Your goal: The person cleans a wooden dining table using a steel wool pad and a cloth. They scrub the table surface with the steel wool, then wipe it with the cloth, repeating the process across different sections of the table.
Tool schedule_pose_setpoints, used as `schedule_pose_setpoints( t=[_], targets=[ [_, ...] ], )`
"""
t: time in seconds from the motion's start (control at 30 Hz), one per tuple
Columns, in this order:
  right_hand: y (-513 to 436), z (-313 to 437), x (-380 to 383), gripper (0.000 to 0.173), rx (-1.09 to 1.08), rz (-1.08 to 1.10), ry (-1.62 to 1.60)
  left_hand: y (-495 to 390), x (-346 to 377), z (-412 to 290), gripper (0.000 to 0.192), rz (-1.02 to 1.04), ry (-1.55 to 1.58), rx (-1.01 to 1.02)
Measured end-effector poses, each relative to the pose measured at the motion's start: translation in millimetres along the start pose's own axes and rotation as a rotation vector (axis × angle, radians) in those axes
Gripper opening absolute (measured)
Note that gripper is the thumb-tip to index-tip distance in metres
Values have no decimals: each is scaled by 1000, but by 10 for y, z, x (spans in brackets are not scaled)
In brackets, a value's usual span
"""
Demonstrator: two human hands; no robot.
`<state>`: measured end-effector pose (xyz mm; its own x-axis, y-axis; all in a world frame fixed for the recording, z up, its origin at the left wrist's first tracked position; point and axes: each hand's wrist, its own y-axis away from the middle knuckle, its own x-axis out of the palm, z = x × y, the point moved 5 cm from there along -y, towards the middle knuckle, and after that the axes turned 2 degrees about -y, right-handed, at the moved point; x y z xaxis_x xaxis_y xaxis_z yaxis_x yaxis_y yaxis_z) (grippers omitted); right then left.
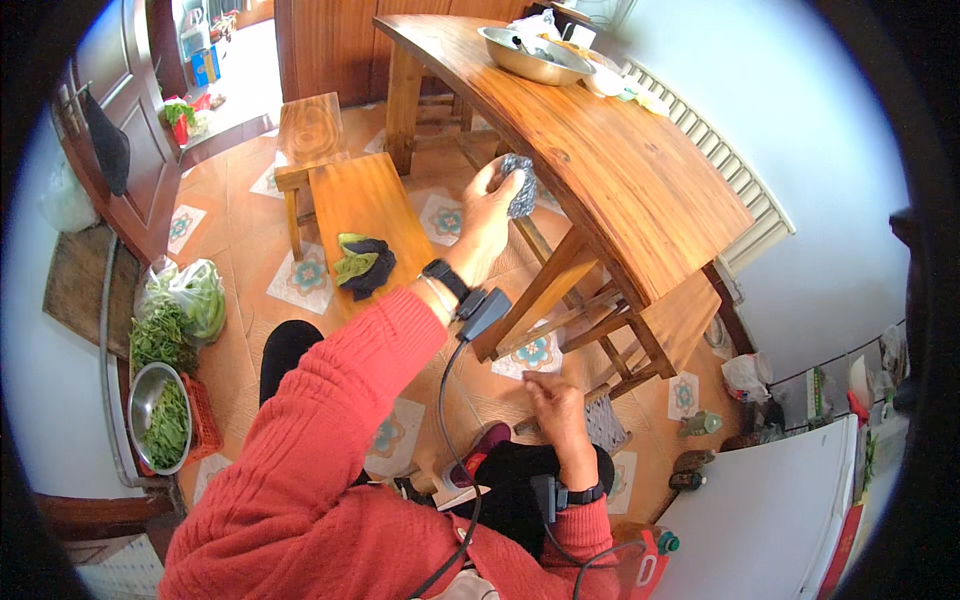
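Note:
My left hand (491, 202) is raised near the long edge of the wooden table (637, 180), its fingers closed on a crumpled dark grey piece of material (521, 187), perhaps a cloth or plastic. My right hand (555, 405) is low over my right knee with its fingers curled; whether anything is between them cannot be told. On the wooden bench (367, 187) to the left lies a green and dark cloth item (364, 265), possibly gloves. Cabled devices are strapped to both wrists.
A metal basin (536, 56) stands on the table's far end. A wooden stool (310, 127) adjoins the bench. Bagged greens (199, 296) and a steel bowl of leaves (161, 420) are at left. Right are a stool under the table (637, 352), bottles and a white appliance (765, 510).

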<state>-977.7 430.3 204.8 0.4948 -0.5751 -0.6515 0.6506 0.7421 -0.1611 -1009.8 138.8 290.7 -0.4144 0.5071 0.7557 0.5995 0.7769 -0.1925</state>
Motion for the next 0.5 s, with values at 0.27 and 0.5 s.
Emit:
schedule_pose_setpoints(
  t=[0.27, 0.5],
  targets=[
    [-60, -168, -871, 20, -21, -728, -366, 171, 314, 172, 32, -179, -627, 412],
    [-521, 540, -1511, 21, -379, -994, -11, 1006, 773, 281, 31, 52, -721, 564]
  ],
)
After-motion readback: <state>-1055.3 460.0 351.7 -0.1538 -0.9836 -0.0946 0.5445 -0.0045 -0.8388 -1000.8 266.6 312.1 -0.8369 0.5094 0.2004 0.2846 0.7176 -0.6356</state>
